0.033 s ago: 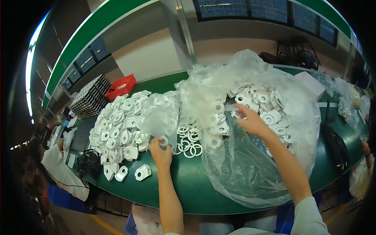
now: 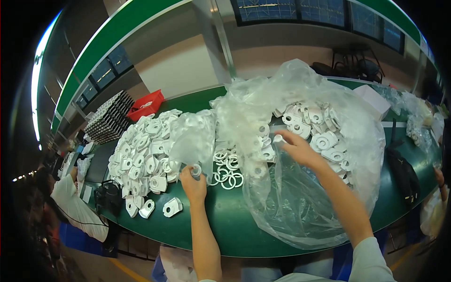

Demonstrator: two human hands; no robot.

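Head view: your left hand (image 2: 194, 184) pinches a small clear ring (image 2: 196, 170) near the loose rings (image 2: 226, 168). Your right hand (image 2: 298, 149), fingers closed on a white plastic part (image 2: 278, 138), reaches inside the clear bag (image 2: 300, 207) right of them.

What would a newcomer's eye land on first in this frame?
Probably the big crumpled clear plastic bag sprawled over the right of the green table, with the right hand reaching in among white plastic parts. On the left, a heap of the same white parts lies beyond the left hand, which holds a small ring-shaped piece.
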